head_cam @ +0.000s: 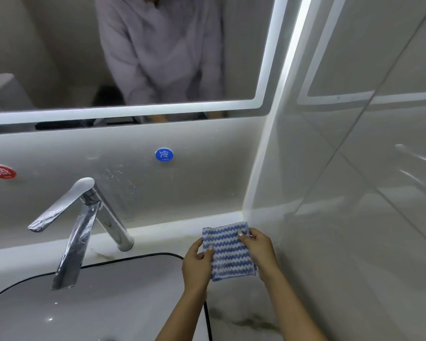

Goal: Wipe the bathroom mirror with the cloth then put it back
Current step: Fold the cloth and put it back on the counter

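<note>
View: head camera, looking down at a washstand corner.
Cloth: a blue-and-white zigzag-striped cloth (228, 252), folded into a flat square. It is held over the back right corner of the white marbled counter (244, 316), near both walls. Whether it touches the counter cannot be told.
Left hand (196, 264): pinches the cloth's left edge, thumb on top and fingers tucked beneath.
Right hand (258, 249): grips the right edge near the upper corner, with the thumb lying on the stripes and the fingers curled round the side.
Mirror: a wide wall mirror with a lit white border (47, 45), above the washstand and well apart from the cloth. It reflects a person in a pale lilac top.
Tap: an angular chrome tap (84, 222), left of the hands, its spout over the basin.
Basin: a grey basin with a thin black rim (123, 291), just beside the left wrist.
Stickers: a round blue sticker (164, 155) and a round red sticker (2, 172) on the back wall below the mirror.
Side wall: glossy pale tiles (354, 217), right of the cloth.
</note>
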Demonstrator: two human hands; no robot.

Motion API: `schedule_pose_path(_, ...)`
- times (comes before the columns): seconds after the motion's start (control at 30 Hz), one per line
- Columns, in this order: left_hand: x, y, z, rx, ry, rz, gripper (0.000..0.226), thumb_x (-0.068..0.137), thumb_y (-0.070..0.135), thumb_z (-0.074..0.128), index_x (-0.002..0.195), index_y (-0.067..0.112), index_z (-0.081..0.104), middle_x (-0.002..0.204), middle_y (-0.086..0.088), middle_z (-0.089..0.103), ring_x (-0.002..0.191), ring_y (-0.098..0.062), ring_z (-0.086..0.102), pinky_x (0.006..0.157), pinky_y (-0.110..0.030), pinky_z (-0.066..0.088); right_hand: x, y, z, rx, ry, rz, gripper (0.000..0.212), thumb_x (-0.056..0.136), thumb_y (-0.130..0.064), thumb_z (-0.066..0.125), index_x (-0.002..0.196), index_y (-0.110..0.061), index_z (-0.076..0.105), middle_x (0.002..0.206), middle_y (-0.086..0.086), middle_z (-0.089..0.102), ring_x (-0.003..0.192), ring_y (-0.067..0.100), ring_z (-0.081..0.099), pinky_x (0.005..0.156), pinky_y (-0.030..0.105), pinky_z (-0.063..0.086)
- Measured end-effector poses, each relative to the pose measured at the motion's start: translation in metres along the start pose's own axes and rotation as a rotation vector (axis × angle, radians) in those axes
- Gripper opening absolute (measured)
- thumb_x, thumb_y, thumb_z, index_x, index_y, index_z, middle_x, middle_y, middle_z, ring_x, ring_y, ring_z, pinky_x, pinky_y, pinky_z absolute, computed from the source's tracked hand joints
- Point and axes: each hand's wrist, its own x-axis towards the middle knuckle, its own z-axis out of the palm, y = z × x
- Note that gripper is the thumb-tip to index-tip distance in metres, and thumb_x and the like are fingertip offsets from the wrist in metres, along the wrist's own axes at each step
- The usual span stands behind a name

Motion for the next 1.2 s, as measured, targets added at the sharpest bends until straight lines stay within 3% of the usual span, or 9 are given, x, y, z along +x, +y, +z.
schedule_pose_path(0.07,0.008,-0.001,0.006,0.044,0.037,0.014,0.03,0.094,0.016,0.055,0.124,0.017,0.054,0.098,-0.009,0.067,0.079,-0.019,0.068,0.065,-0.029,0.056,0.008,0.005,0.004,0.0,0.004,0.022,0.013,0.095,-0.025,0.059,0.093,-0.017,0.068,0.086,0.0,0.075,0.073,0.018,0.073,0.064,0.032,0.059)
schedule_pose_path(0.23,0.029,-0.001,0.03,0.234,0.049,0.022,0.033,0.096,0.019,0.05,0.129,0.017,0.051,0.119,-0.012,0.064,0.095,-0.025,0.063,0.083,-0.036,0.053,0.026,0.014,0.013,-0.023,0.052,0.055,0.016,0.096,-0.026,0.058,0.099,-0.013,0.066,0.093,0.003,0.073,0.081,0.022,0.071,0.077,0.04,0.06)
schedule_pose_path(0.33,0.041,-0.008,0.036,0.205,0.071,-0.041,0.033,0.097,0.019,0.048,0.129,0.017,0.052,0.123,-0.012,0.061,0.096,-0.026,0.061,0.081,-0.034,0.051,0.037,0.018,0.013,-0.058,0.068,0.046,0.014,0.095,-0.027,0.059,0.093,-0.015,0.067,0.091,0.004,0.073,0.079,0.022,0.071,0.077,0.041,0.06)
schedule_pose_path(0.43,0.051,-0.016,0.037,0.054,0.088,-0.207,0.034,0.096,0.017,0.051,0.13,0.014,0.052,0.124,-0.016,0.059,0.1,-0.033,0.061,0.084,-0.043,0.055,0.044,0.023,0.013,-0.02,0.044,0.078,0.013,0.094,-0.026,0.06,0.093,-0.015,0.067,0.091,0.006,0.074,0.08,0.024,0.072,0.077,0.044,0.06)
schedule_pose_path(0.5,0.054,-0.021,0.038,-0.011,0.099,-0.248,0.032,0.096,0.017,0.051,0.128,0.014,0.052,0.121,-0.016,0.06,0.093,-0.031,0.063,0.078,-0.043,0.056,0.048,0.026,0.013,-0.022,0.029,0.09,0.013,0.094,-0.027,0.06,0.092,-0.016,0.068,0.092,0.006,0.074,0.08,0.024,0.072,0.077,0.044,0.06)
schedule_pose_path(0.63,0.057,-0.031,0.041,0.06,0.117,-0.226,0.032,0.099,0.019,0.045,0.13,0.017,0.05,0.116,-0.012,0.061,0.074,-0.019,0.06,0.06,-0.028,0.052,0.055,0.034,0.016,-0.013,0.0,0.132,0.011,0.094,-0.024,0.061,0.091,-0.015,0.067,0.092,0.008,0.074,0.08,0.025,0.072,0.078,0.044,0.059)
schedule_pose_path(0.8,0.062,-0.037,0.042,0.208,0.097,-0.219,0.034,0.1,0.02,0.042,0.132,0.019,0.049,0.125,-0.011,0.059,0.087,-0.025,0.06,0.08,-0.04,0.056,0.061,0.045,0.02,-0.018,-0.016,0.187,0.011,0.095,-0.021,0.06,0.096,-0.013,0.067,0.095,0.01,0.073,0.084,0.027,0.071,0.081,0.046,0.058)
schedule_pose_path(1.0,0.073,-0.045,0.043,0.242,0.075,-0.256,0.035,0.099,0.02,0.044,0.134,0.016,0.048,0.13,-0.01,0.056,0.104,-0.029,0.06,0.089,-0.043,0.053,0.072,0.054,0.023,-0.042,-0.004,0.225,0.011,0.095,-0.014,0.058,0.099,-0.009,0.067,0.097,0.013,0.072,0.085,0.029,0.07,0.08,0.043,0.058)
schedule_pose_path(1.2,0.078,-0.05,0.046,0.325,0.098,-0.254,0.033,0.098,0.02,0.044,0.13,0.014,0.052,0.127,-0.011,0.059,0.105,-0.029,0.059,0.089,-0.039,0.051,0.076,0.058,0.023,-0.132,-0.003,0.183,0.011,0.094,-0.012,0.057,0.099,-0.011,0.068,0.1,0.013,0.072,0.089,0.029,0.069,0.085,0.045,0.056)
